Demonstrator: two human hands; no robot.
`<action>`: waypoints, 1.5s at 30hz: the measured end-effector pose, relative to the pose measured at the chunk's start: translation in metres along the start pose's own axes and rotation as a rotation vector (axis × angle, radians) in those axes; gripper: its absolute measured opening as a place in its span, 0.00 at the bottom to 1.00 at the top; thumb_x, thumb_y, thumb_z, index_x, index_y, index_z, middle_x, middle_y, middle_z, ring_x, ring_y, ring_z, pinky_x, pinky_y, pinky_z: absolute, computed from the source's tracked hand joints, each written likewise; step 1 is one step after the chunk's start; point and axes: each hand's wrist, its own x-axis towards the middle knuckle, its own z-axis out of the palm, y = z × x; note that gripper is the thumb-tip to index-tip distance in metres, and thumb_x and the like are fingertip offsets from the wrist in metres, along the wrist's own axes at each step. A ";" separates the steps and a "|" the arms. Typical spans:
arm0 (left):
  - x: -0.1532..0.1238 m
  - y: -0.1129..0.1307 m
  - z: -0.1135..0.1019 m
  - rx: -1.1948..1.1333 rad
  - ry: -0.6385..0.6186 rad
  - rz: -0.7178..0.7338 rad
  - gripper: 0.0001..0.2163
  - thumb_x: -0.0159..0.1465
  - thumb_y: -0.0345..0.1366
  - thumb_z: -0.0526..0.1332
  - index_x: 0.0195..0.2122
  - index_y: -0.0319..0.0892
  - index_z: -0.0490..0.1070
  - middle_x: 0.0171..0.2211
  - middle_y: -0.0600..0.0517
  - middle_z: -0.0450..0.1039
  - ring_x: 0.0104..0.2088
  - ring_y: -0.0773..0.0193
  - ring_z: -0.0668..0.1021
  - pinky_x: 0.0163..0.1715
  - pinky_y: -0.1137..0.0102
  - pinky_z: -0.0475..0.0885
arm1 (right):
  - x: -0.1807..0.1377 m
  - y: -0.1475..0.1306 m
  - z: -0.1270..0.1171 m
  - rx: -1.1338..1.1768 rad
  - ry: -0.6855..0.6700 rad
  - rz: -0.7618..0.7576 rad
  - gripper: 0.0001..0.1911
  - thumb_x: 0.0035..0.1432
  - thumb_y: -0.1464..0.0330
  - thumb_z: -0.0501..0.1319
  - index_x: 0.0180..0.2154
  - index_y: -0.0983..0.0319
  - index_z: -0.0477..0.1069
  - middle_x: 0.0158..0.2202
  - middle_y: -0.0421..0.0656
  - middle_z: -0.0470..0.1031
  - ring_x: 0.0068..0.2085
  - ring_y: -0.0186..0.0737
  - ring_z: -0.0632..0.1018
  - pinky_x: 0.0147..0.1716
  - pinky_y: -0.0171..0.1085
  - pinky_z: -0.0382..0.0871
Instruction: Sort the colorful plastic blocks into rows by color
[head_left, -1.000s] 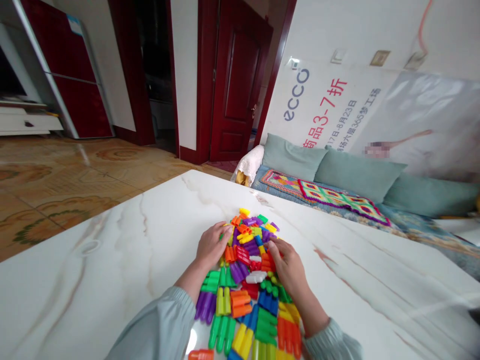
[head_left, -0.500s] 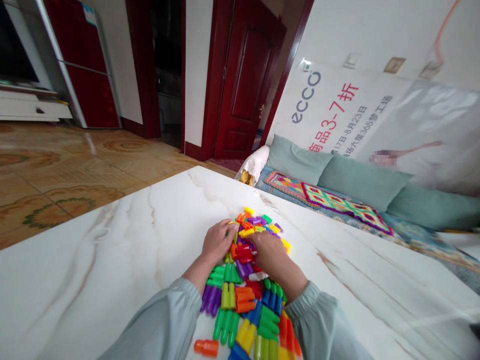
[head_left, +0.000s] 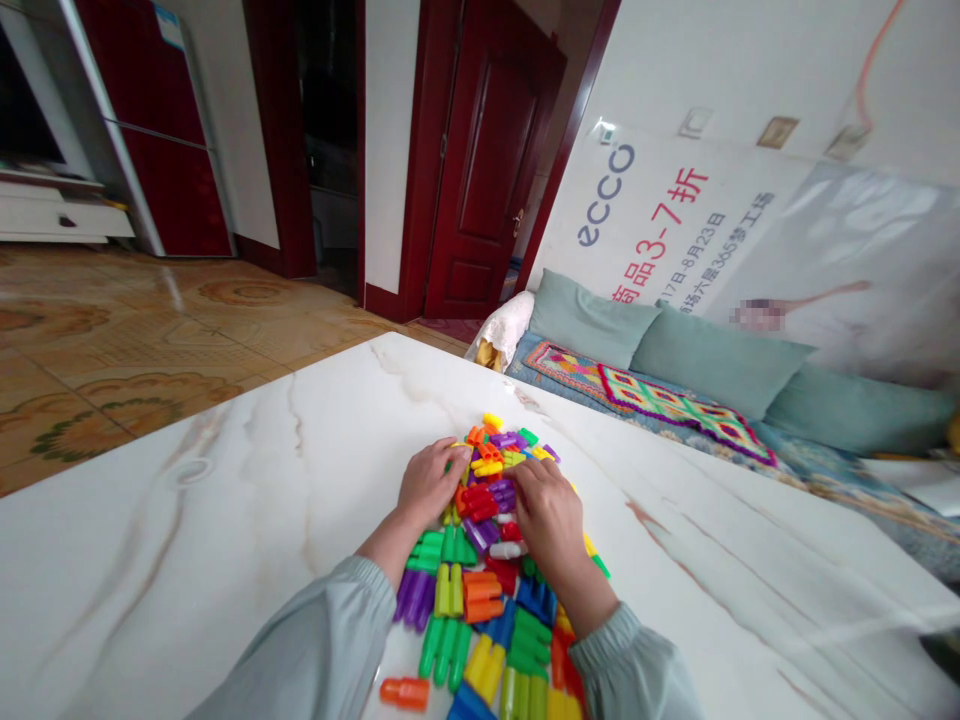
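Note:
A heap of coloured plastic building blocks (head_left: pixel 491 560) lies on a white marble table (head_left: pixel 225 520), in green, purple, orange, yellow, red and blue. My left hand (head_left: pixel 429 486) rests on the heap's left side, fingers curled over the blocks near a yellow piece. My right hand (head_left: pixel 546 508) lies on the right side, fingers bent down onto red and purple blocks (head_left: pixel 487 497) between the hands. What either hand grips is hidden under the fingers. A single orange block (head_left: pixel 403 691) lies apart at the near left.
Beyond the table's far edge is a low seat with teal cushions (head_left: pixel 709 360) and a patterned blanket (head_left: pixel 652 400). A dark red door (head_left: pixel 480 160) and a tiled floor (head_left: pixel 112 350) lie to the left.
My right hand has moved left and inward over the red and purple blocks. My left hand has stayed almost in place. The camera has shifted slightly.

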 end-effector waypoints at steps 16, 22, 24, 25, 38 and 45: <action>0.001 -0.001 0.000 0.037 -0.011 0.010 0.18 0.70 0.44 0.48 0.46 0.48 0.77 0.55 0.52 0.73 0.56 0.59 0.73 0.60 0.65 0.64 | 0.016 0.000 -0.008 -0.060 -0.240 -0.077 0.22 0.50 0.72 0.63 0.49 0.53 0.77 0.44 0.40 0.81 0.47 0.49 0.73 0.45 0.41 0.64; 0.000 0.000 0.000 0.034 0.000 0.007 0.18 0.70 0.44 0.48 0.46 0.48 0.78 0.54 0.52 0.74 0.55 0.59 0.74 0.59 0.65 0.64 | 0.026 -0.008 -0.002 -0.141 -0.331 -0.112 0.16 0.50 0.74 0.62 0.41 0.56 0.79 0.38 0.44 0.81 0.45 0.48 0.74 0.40 0.39 0.63; 0.000 0.001 0.000 0.032 -0.005 0.010 0.18 0.70 0.43 0.48 0.46 0.47 0.77 0.54 0.52 0.74 0.55 0.59 0.74 0.59 0.64 0.64 | 0.023 -0.009 -0.001 -0.108 -0.300 -0.100 0.13 0.53 0.74 0.61 0.39 0.57 0.79 0.36 0.44 0.81 0.45 0.47 0.74 0.41 0.39 0.63; 0.000 0.001 0.000 0.032 -0.006 0.011 0.18 0.70 0.43 0.48 0.46 0.47 0.77 0.54 0.51 0.73 0.55 0.59 0.74 0.59 0.64 0.64 | 0.019 -0.009 -0.001 -0.068 -0.268 -0.087 0.11 0.54 0.73 0.61 0.38 0.57 0.79 0.36 0.44 0.81 0.45 0.46 0.74 0.42 0.40 0.63; -0.001 0.002 -0.001 0.037 0.003 -0.007 0.19 0.69 0.45 0.48 0.47 0.48 0.77 0.55 0.52 0.73 0.55 0.58 0.74 0.58 0.64 0.65 | -0.065 0.092 -0.001 0.678 0.644 0.595 0.22 0.52 0.53 0.64 0.41 0.63 0.75 0.33 0.44 0.78 0.34 0.43 0.77 0.34 0.39 0.69; 0.001 -0.003 0.000 0.022 -0.006 0.011 0.20 0.69 0.47 0.47 0.46 0.47 0.77 0.54 0.52 0.74 0.55 0.58 0.74 0.58 0.65 0.65 | -0.067 0.150 0.008 0.391 0.466 0.599 0.25 0.51 0.49 0.59 0.38 0.63 0.78 0.30 0.46 0.79 0.30 0.43 0.75 0.30 0.39 0.67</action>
